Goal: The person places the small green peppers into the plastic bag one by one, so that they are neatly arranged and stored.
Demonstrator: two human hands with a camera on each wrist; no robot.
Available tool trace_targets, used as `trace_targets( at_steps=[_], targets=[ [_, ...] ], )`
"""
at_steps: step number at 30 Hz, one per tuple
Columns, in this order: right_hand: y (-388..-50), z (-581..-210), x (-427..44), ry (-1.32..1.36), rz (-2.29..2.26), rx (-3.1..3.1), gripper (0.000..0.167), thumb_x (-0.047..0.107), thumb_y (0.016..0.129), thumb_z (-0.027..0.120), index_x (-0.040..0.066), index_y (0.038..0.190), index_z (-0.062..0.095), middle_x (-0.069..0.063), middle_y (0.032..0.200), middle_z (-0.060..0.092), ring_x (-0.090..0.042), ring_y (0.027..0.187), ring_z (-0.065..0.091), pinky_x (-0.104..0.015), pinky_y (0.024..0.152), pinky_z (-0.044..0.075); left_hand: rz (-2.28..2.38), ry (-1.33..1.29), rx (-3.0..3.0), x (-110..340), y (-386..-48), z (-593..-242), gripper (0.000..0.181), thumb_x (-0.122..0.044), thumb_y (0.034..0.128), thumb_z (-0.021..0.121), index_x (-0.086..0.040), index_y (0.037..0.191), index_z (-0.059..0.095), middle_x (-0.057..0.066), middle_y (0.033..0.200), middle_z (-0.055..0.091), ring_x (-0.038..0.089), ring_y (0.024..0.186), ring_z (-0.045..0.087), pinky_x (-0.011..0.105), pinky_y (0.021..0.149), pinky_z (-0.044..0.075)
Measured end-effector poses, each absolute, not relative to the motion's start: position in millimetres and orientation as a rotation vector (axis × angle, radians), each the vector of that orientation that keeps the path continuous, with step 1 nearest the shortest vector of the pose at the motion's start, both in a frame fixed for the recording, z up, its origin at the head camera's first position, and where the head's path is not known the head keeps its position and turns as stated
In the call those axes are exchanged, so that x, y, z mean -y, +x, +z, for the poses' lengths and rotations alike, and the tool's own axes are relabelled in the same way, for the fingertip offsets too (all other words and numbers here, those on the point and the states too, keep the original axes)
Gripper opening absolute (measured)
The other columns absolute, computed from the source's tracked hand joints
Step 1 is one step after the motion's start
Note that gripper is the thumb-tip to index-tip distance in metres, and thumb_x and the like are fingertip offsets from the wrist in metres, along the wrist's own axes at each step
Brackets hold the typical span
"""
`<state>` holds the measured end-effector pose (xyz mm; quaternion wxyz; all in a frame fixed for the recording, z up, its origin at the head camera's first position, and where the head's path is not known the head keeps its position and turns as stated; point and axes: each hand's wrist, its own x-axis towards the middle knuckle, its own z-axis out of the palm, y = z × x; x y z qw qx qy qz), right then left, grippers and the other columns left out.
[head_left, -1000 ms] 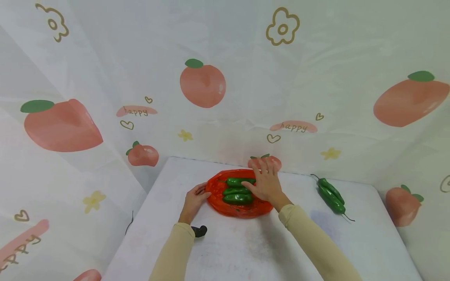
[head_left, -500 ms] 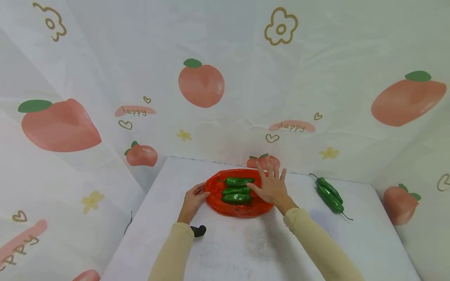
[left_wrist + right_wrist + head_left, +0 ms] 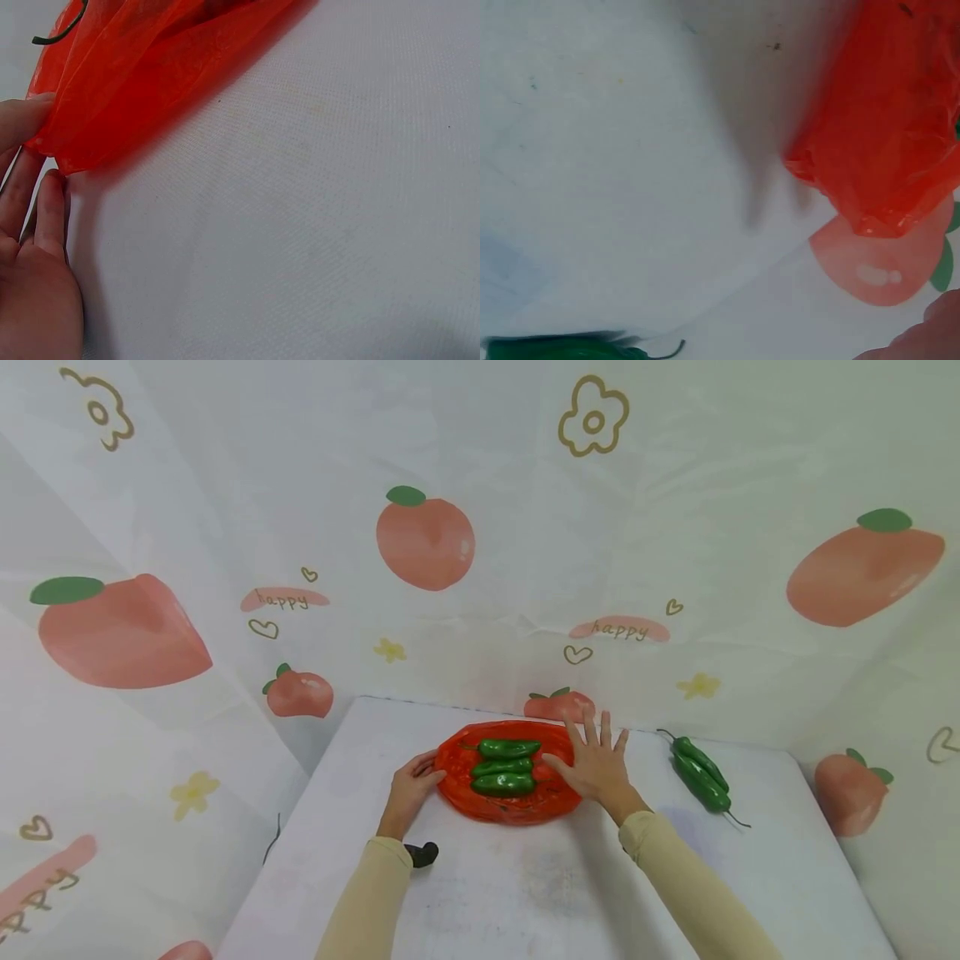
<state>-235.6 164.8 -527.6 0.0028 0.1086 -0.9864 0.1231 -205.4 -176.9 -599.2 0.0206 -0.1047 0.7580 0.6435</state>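
A red plastic bag [image 3: 487, 810] lies spread on the table, with several green peppers [image 3: 504, 785] side by side on it. My left hand [image 3: 407, 793] pinches the bag's left edge between thumb and fingers; the left wrist view shows the thumb on the red film [image 3: 135, 112]. At the bag's right edge my right hand [image 3: 602, 770] is spread, fingers straight and apart, holding nothing. Whether it touches the bag is unclear. Part of that hand [image 3: 922, 337] shows at the corner of the right wrist view, below the bag [image 3: 885, 127].
Two green peppers [image 3: 701, 777] lie together on the right of the table [image 3: 525, 902]. A dark curved object [image 3: 424, 854] sits beside my left wrist, partly hidden by the sleeve. A thin dark stem [image 3: 273, 837] shows at the table's left edge. A printed cloth [image 3: 510, 527] hangs behind.
My right hand has moved right, away from the peppers on the bag, and its fingers have spread. My left hand keeps its hold on the bag's edge.
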Motion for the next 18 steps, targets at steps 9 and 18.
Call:
trace_targets(
  at_steps=[9, 18],
  targets=[
    [-229.7, -533.9, -180.2, 0.273, 0.391, 3.136, 0.095, 0.074, 0.094, 0.044, 0.019, 0.165, 0.014, -0.021, 0.172, -0.002, -0.056, 0.155, -0.003, -0.085, 0.115, -0.005, 2.008, -0.325, -2.331, 177.9, -205.8, -601.7, 0.047, -0.016, 0.095, 0.073, -0.013, 0.141, 0.061, 0.012, 0.148, 0.059, 0.03, 0.138, 0.055, 0.044, 0.117, 0.046],
    [-227.7, -540.7, -196.4, 0.232, 0.326, 3.159, 0.098, 0.075, 0.093, 0.042, 0.017, 0.165, 0.012, -0.024, 0.171, -0.002, -0.057, 0.155, -0.002, -0.085, 0.115, -0.003, 1.976, -0.341, -2.335, 179.8, -206.3, -601.9, 0.046, -0.019, 0.0953, 0.073, -0.016, 0.14, 0.061, 0.01, 0.146, 0.06, 0.029, 0.137, 0.056, 0.043, 0.116, 0.048]
  ],
)
